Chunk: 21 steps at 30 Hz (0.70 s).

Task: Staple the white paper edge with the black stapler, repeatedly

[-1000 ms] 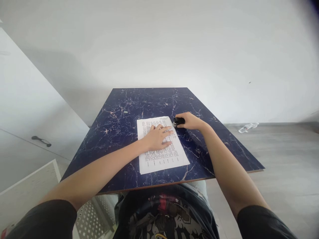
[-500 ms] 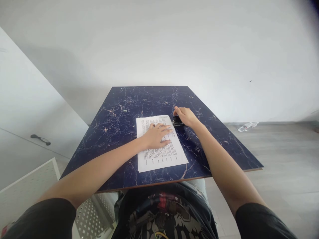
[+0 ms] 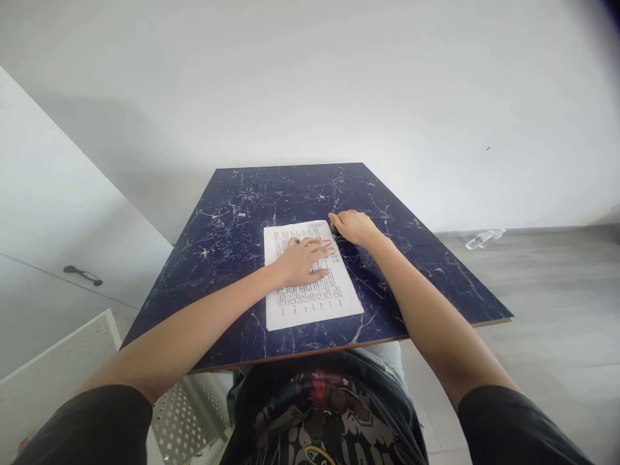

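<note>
Since the earliest frame, the right hand (image 3: 353, 227) has gone from gripping the side of the black stapler (image 3: 336, 231) to lying over its top, covering most of it. The stapler sits at the far right edge of the printed sheets (image 3: 314, 311); only a dark bit shows below the fingers, so whether they are closed around it or just resting on it, I cannot tell. The left hand (image 3: 301, 263) has stayed flat on the sheets, fingers spread and pointing right, holding nothing. The sheets lie toward the near side of the dark blue marbled table (image 3: 261, 194). Beyond them to the left is a small pale piece (image 3: 241, 215), and a clear plastic item (image 3: 484, 239) lies on the floor (image 3: 547, 303) at right, by the wall (image 3: 310, 84).
</note>
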### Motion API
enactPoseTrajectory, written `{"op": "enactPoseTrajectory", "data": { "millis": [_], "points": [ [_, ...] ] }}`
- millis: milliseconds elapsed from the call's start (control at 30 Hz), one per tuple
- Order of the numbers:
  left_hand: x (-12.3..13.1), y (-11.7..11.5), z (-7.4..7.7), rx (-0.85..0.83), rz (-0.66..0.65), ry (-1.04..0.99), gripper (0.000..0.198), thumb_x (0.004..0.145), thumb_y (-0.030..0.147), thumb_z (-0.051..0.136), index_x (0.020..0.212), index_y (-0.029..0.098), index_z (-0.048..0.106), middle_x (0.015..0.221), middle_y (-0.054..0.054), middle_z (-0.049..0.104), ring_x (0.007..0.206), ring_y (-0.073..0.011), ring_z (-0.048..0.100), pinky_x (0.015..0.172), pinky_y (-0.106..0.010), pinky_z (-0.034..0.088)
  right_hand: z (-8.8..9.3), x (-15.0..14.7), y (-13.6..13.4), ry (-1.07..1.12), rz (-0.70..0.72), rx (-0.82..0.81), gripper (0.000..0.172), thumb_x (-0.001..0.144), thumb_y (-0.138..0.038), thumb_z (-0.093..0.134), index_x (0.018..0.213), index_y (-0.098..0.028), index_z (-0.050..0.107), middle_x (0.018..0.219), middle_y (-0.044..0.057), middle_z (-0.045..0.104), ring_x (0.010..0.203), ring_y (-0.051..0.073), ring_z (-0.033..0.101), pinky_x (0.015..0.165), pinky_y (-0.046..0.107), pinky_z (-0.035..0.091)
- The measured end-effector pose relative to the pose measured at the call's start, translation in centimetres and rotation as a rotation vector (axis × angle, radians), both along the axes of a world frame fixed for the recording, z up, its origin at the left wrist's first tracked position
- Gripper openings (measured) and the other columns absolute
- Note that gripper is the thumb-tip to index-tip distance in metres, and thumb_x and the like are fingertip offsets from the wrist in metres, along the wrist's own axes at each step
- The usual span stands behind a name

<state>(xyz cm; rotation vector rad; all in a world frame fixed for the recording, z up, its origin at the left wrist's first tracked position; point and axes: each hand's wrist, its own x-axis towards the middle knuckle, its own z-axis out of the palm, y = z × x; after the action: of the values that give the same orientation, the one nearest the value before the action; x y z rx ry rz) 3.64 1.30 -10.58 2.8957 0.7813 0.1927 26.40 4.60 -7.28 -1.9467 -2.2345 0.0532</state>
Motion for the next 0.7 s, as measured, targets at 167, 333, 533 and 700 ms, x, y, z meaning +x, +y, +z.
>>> {"op": "enactPoseTrajectory", "data": {
  "millis": [167,333,533,700],
  "points": [
    [-0.05,-0.16,0.29,-0.01,0.006,0.008,0.063,0.102,0.062,0.035,0.158,0.035,0.038,0.168,-0.002,0.032,0.148,-0.0376,0.033,0.115,-0.064,0.026,0.36,-0.16,-0.12,0.014,-0.038,-0.026,0.065,0.109,-0.05,0.022,0.096,-0.019,0.078,0.109,0.015,0.077,0.107,0.031,0.071,0.095,0.04,0.048],
    [-0.01,-0.22,0.37,-0.013,0.008,0.012,0.063,0.102,0.062,0.035,0.158,0.035,0.038,0.169,-0.002,0.032,0.149,-0.0371,0.033,0.116,-0.064,0.025,0.65,-0.38,-0.28,0.022,-0.053,-0.031,0.062,0.108,-0.051,0.026,0.093,-0.019,0.077,0.107,0.014,0.077,0.105,0.031,0.071,0.094,0.041,0.049],
    [0.08,-0.27,0.5,-0.016,0.007,0.013,0.062,0.102,0.061,0.035,0.158,0.034,0.039,0.168,-0.003,0.032,0.149,-0.0371,0.033,0.115,-0.064,0.026,0.63,-0.48,-0.41,-0.005,-0.039,-0.028,0.062,0.108,-0.049,0.026,0.094,-0.018,0.077,0.108,0.016,0.077,0.105,0.032,0.071,0.094,0.041,0.049],
    [0.14,-0.25,0.46,-0.022,0.006,0.006,0.062,0.101,0.062,0.035,0.158,0.035,0.039,0.168,-0.003,0.032,0.149,-0.0375,0.032,0.116,-0.064,0.024,0.66,-0.47,-0.38,0.0,-0.041,-0.041,0.063,0.108,-0.049,0.024,0.096,-0.018,0.077,0.11,0.016,0.077,0.106,0.03,0.071,0.095,0.039,0.048]
  ]
}}
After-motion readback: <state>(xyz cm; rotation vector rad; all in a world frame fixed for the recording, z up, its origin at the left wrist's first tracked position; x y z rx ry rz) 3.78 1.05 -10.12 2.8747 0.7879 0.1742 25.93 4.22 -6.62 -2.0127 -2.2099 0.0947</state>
